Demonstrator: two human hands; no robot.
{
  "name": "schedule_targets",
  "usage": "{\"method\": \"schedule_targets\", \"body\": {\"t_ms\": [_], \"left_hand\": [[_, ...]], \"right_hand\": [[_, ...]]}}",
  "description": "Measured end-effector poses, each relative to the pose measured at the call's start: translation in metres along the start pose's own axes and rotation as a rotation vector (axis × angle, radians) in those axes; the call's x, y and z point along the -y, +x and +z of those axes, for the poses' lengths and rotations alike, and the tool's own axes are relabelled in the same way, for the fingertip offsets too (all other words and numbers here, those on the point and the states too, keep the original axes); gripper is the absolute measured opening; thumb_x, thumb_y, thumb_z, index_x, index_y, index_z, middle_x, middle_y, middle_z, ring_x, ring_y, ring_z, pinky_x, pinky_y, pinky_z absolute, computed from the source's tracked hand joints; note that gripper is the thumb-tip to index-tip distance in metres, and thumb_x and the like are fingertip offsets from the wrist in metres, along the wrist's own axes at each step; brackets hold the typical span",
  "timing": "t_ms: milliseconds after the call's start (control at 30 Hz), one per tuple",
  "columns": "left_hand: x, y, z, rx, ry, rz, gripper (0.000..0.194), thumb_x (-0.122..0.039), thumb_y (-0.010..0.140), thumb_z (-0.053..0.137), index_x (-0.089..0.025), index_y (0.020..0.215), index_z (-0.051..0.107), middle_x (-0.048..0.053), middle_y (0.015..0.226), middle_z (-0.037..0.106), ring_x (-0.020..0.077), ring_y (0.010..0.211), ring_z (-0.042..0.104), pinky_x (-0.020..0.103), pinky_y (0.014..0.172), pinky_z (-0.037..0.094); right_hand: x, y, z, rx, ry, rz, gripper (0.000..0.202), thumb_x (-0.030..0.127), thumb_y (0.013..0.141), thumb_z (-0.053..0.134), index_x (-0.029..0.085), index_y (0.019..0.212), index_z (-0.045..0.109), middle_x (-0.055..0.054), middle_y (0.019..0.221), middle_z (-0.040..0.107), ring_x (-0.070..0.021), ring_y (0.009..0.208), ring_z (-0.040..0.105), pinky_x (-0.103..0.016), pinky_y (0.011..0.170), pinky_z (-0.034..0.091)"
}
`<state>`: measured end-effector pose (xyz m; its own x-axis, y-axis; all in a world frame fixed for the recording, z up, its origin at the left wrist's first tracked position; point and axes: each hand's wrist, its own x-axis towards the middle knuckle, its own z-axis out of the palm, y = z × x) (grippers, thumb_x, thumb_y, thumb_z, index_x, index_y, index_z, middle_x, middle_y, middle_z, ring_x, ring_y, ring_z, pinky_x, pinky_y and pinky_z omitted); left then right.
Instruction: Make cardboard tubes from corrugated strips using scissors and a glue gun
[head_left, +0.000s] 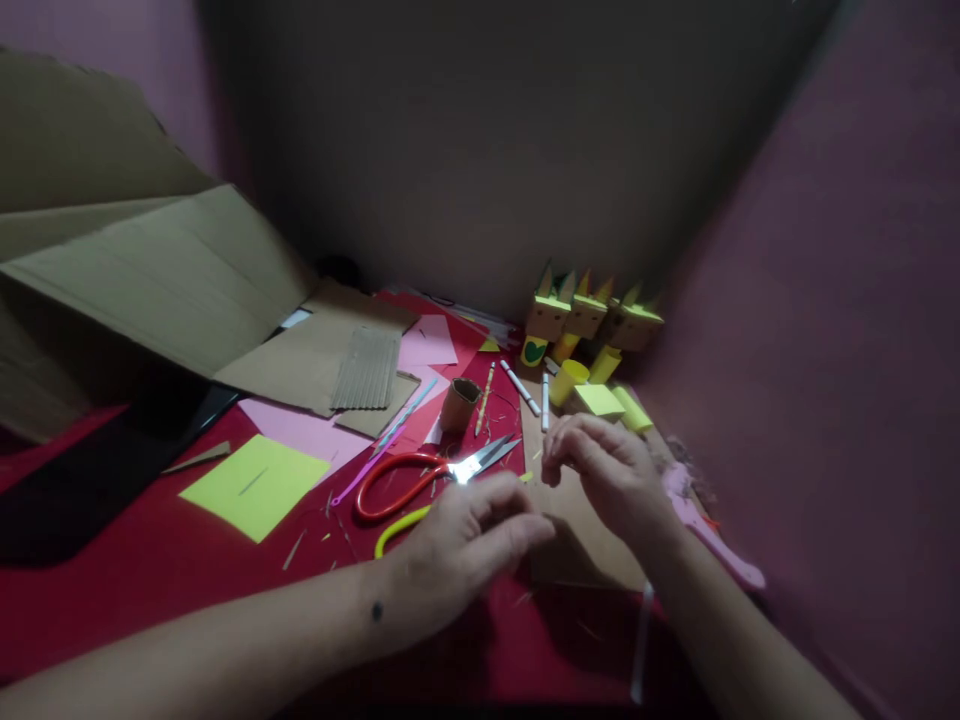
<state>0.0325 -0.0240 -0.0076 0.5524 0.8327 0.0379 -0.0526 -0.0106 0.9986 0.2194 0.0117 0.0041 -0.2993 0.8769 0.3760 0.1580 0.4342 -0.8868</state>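
My left hand [465,550] is over the front of the red table, its fingers curled toward the right and partly hidden. Close behind it lie red-handled scissors [405,487], blades pointing right, and a yellow handle [397,528] half covered by the hand. My right hand [596,470] hovers above a flat cardboard piece [577,545], fingers bent; what is between them, if anything, is too small to make out. Beyond the right hand are a yellow-topped block [598,401] and a yellow paper tube [570,382]. The two hands are apart.
A large cardboard box [165,280] fills the left. A yellow-green sheet [255,485], corrugated cardboard [367,370] and a brown tube [460,405] lie on the red table [112,620]. Small cardboard figures [585,315] stand at the back. A pink tool [724,550] is at right.
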Motion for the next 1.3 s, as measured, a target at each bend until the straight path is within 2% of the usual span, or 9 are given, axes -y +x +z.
{"method": "schedule_targets", "body": {"t_ms": [67,133,267,333,433,700,900,1100,1300], "left_hand": [[0.001,0.008,0.003,-0.071,-0.147,-0.074,0.021,-0.037,0.086,0.057,-0.016,0.085,0.055,-0.008,0.052,0.048,0.0042,0.037,0.038,0.015,0.035,0.028],[0.005,0.017,0.006,-0.092,-0.299,-0.117,0.03,-0.045,0.086,0.057,-0.016,0.082,0.054,-0.006,0.057,0.053,0.0038,0.035,0.039,0.014,0.031,0.027],[0.011,0.029,0.006,-0.136,-0.479,-0.082,0.03,-0.041,0.084,0.063,-0.014,0.073,0.057,-0.004,0.057,0.054,0.0023,0.034,0.04,0.012,0.029,0.03],[0.012,0.031,0.004,-0.133,-0.47,-0.082,0.031,-0.037,0.084,0.063,-0.012,0.068,0.058,-0.004,0.049,0.053,0.0024,0.03,0.037,0.012,0.028,0.028],[0.013,0.032,0.0,-0.111,-0.444,-0.111,0.036,-0.037,0.087,0.058,-0.011,0.062,0.059,-0.004,0.036,0.049,0.0038,0.024,0.036,0.013,0.025,0.025],[0.014,0.029,-0.009,-0.016,-0.489,-0.18,0.031,-0.026,0.09,0.051,-0.009,0.067,0.064,0.002,0.042,0.06,0.0069,0.025,0.046,0.012,0.025,0.034],[0.019,0.029,-0.012,-0.033,-0.538,-0.228,0.031,-0.022,0.091,0.05,-0.008,0.067,0.064,0.002,0.039,0.058,0.0056,0.023,0.044,0.009,0.024,0.034],[0.016,0.029,-0.011,-0.027,-0.601,-0.298,0.03,-0.018,0.088,0.049,-0.007,0.065,0.065,0.003,0.038,0.058,0.007,0.022,0.044,0.012,0.022,0.036],[0.017,0.03,-0.011,-0.073,-0.592,-0.373,0.025,-0.012,0.079,0.049,-0.007,0.059,0.064,0.004,0.035,0.056,0.008,0.019,0.041,0.013,0.02,0.034]], "right_hand": [[-0.002,-0.005,0.005,-0.006,-0.142,-0.106,0.022,0.026,0.093,0.047,0.021,0.077,0.062,-0.002,0.071,0.061,-0.0157,0.066,0.06,-0.031,0.062,0.052],[-0.002,-0.011,0.012,-0.038,-0.32,-0.274,0.018,0.017,0.092,0.046,0.022,0.09,0.063,-0.006,0.085,0.065,-0.0187,0.081,0.064,-0.035,0.072,0.055],[-0.006,-0.026,0.021,-0.021,-0.557,-0.589,0.048,0.001,0.084,0.044,0.022,0.127,0.052,-0.017,0.122,0.06,-0.0262,0.115,0.058,-0.046,0.091,0.053],[-0.01,-0.031,0.023,-0.014,-0.58,-0.593,0.06,0.0,0.082,0.044,0.022,0.138,0.042,-0.018,0.132,0.054,-0.0274,0.124,0.052,-0.049,0.097,0.05],[-0.015,-0.034,0.022,0.001,-0.593,-0.532,0.063,0.003,0.083,0.044,0.023,0.142,0.038,-0.017,0.138,0.05,-0.0282,0.126,0.051,-0.05,0.099,0.049],[-0.018,-0.033,0.02,0.017,-0.629,-0.521,0.067,0.004,0.084,0.046,0.023,0.147,0.032,-0.018,0.136,0.053,-0.0269,0.125,0.053,-0.046,0.095,0.053],[-0.026,-0.028,0.024,-0.02,-0.694,-0.588,0.065,0.002,0.081,0.049,0.014,0.144,0.037,-0.023,0.121,0.063,-0.0295,0.114,0.061,-0.045,0.087,0.058],[-0.029,-0.025,0.022,-0.028,-0.745,-0.618,0.063,0.001,0.08,0.048,0.014,0.141,0.04,-0.022,0.115,0.067,-0.0292,0.103,0.067,-0.044,0.079,0.059],[-0.029,-0.026,0.022,0.016,-0.901,-0.691,0.043,0.004,0.084,0.046,0.003,0.126,0.053,-0.024,0.108,0.069,-0.0303,0.096,0.068,-0.045,0.073,0.059]]}}
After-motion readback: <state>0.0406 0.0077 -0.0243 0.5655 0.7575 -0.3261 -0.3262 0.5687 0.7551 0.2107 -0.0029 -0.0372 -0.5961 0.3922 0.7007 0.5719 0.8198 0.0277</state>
